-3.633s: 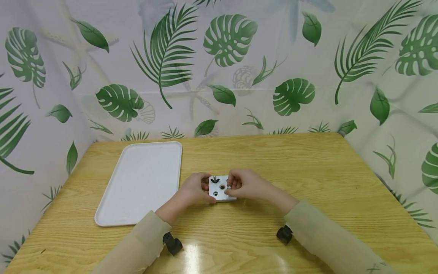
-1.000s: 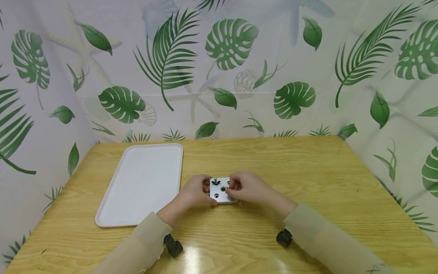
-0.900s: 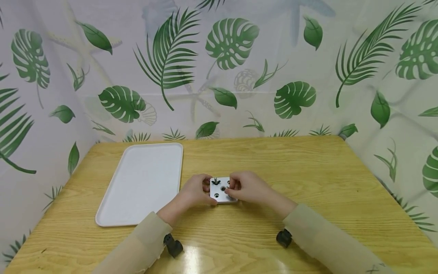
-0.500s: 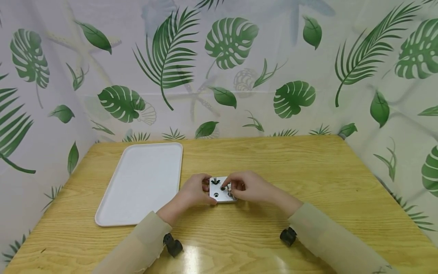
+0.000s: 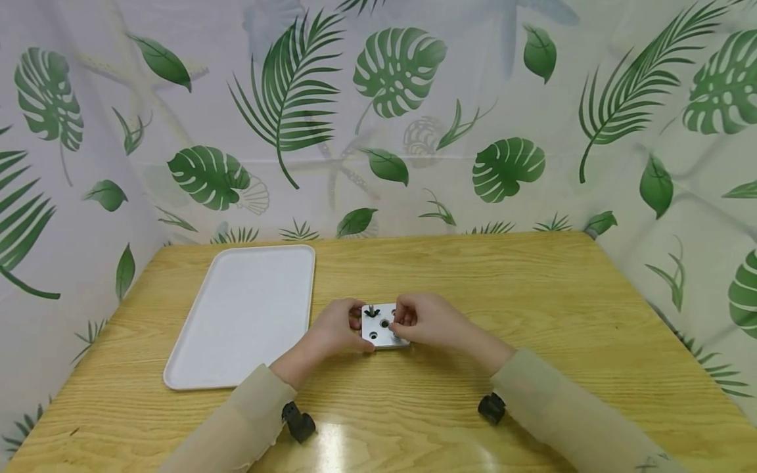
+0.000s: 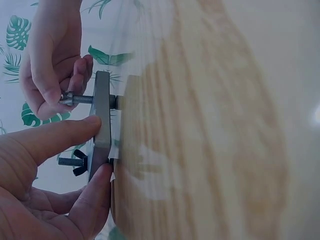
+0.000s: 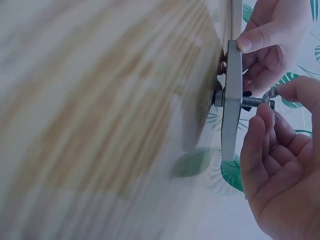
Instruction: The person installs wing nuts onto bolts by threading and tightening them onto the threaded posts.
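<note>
My left hand (image 5: 340, 325) grips the left side of a square silver metal plate (image 5: 381, 337), thumb on the near edge. Bolts pass through the plate. On the far-left bolt sits a black wing nut (image 6: 80, 163), its threaded end standing above it. My right hand (image 5: 434, 320) pinches a silver wing nut (image 7: 270, 95) near the end of another bolt (image 6: 83, 99) on the plate's right side. Bare thread shows between that nut and the plate. Bolt heads project beneath the plate, close over the table. In the head view, the fingers mostly hide the silver nut.
A white rectangular tray (image 5: 245, 315) lies to the left on the wooden table (image 5: 503, 276). Leaf-printed cloth (image 5: 426, 190) hangs behind and at both sides. A black wrist camera (image 5: 298, 422) sits under the left sleeve, another (image 5: 491, 408) under the right.
Half a second ago my right fingers were spread apart around the silver wing nut; now they pinch it again. The left hand and plate stay in place.
</note>
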